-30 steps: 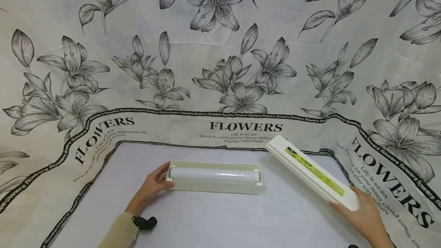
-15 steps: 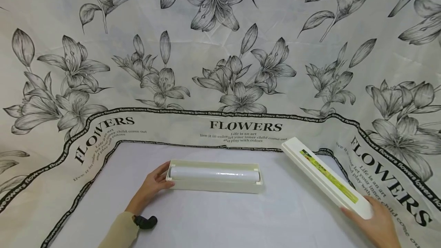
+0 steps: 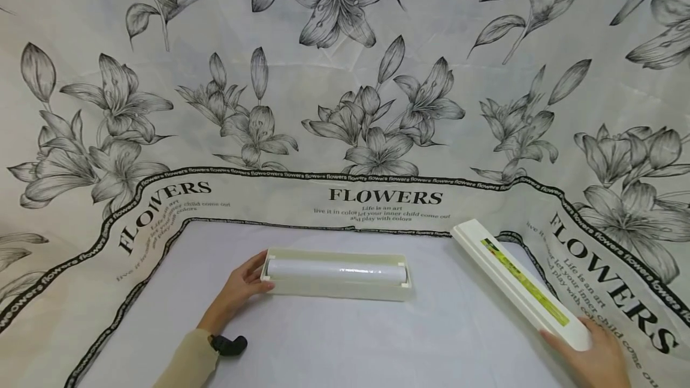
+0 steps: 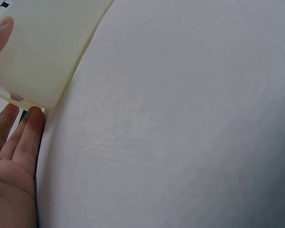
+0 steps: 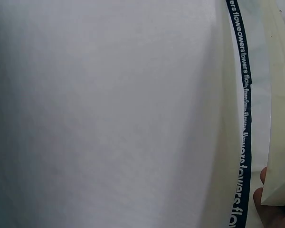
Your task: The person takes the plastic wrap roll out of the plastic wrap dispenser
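A pale cream box [image 3: 336, 291] lies long side on near the middle of the white table. Inside it rests a white roll of what looks like cling film [image 3: 318, 269]. My left hand [image 3: 239, 289] holds the box's left end; in the left wrist view the thumb is on the front wall [image 4: 42, 52] and the fingers are at the end. On the right, my right hand [image 3: 595, 349] grips the near end of the long white lid [image 3: 498, 277], which bears a yellow-green label and slants up to the left. Only the lid's side [image 5: 281, 114] shows in the right wrist view.
White cloth [image 3: 334, 346] covers the table. A floral sheet [image 3: 237, 124] with printed black borders rises behind it and along both sides. A black strap piece [image 3: 229, 345] sits on the left wrist.
My right hand has carried the lid farther right and slightly down, away from the box. The left hand and the box have stayed in place.
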### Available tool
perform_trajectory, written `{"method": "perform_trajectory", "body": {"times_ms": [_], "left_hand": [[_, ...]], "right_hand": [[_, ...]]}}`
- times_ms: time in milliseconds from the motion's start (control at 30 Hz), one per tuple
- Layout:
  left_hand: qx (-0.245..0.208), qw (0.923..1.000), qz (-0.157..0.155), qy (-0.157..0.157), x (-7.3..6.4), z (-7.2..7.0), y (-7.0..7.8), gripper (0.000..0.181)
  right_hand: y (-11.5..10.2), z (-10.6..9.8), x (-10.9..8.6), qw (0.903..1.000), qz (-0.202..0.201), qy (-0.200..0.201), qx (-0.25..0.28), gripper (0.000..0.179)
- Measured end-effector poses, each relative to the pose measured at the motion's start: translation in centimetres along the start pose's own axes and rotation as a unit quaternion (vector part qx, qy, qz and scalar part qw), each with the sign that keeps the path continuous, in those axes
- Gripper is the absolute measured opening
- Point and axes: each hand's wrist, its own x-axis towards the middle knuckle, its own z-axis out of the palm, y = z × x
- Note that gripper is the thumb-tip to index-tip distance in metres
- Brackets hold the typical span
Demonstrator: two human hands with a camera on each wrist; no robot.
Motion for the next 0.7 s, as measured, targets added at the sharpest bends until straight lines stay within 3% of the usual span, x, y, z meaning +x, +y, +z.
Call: {"method": "perform_trajectory", "body": {"times_ms": [233, 567, 700], "left_hand": [[-0.002, 0.9999, -0.014, 0.006, -0.3, 0.1, 0.1, 0.093], [0.000, 0.9999, -0.012, 0.001, -0.1, -0.1, 0.0, 0.092], [0.003, 0.9999, -0.012, -0.001, -0.1, -0.1, 0.2, 0.093]], "right_hand": [[-0.4, 0.0, 0.0, 0.9994, 0.023, -0.024, -0.002, 0.115], [-0.9, -0.1, -0.1, 0.9996, 0.012, -0.024, -0.013, 0.112], [-1.1, 0.0, 0.0, 0.9989, 0.025, -0.032, -0.024, 0.112]]}}
